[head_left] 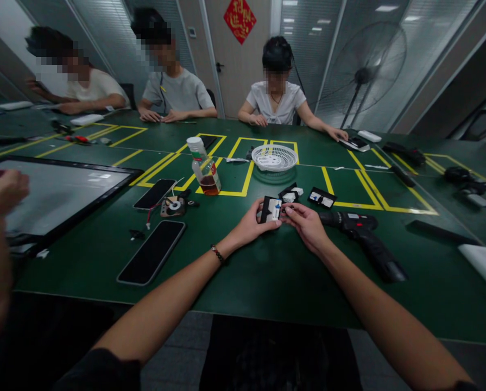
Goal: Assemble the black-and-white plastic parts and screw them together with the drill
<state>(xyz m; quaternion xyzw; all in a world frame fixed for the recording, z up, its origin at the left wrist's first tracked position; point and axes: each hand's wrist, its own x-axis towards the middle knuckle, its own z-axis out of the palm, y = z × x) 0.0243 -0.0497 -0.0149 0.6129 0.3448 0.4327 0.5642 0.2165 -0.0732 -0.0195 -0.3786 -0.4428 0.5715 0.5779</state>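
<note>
Over the near part of the green table, my left hand (248, 224) is closed around a small black case with a white, blue-marked face (271, 209). The fingers of my right hand (310, 225) are pinched together at the case's right edge, on something small and dark that I cannot make out. Just beyond my hands lie a similar black-and-white case (322, 197) and a black piece with white crumpled parts (292, 193). A black cordless drill (357, 225) rests on its side to the right of my right hand.
Left of my hands lie a large phone (152, 253), a smaller phone (156, 194) and a wired motor part (175, 206). Beyond stand a bottle of dark drink (208, 179) and a white basket (275, 167). A co-worker's hand (4, 195) is above a framed panel (71, 184). Several people sit around.
</note>
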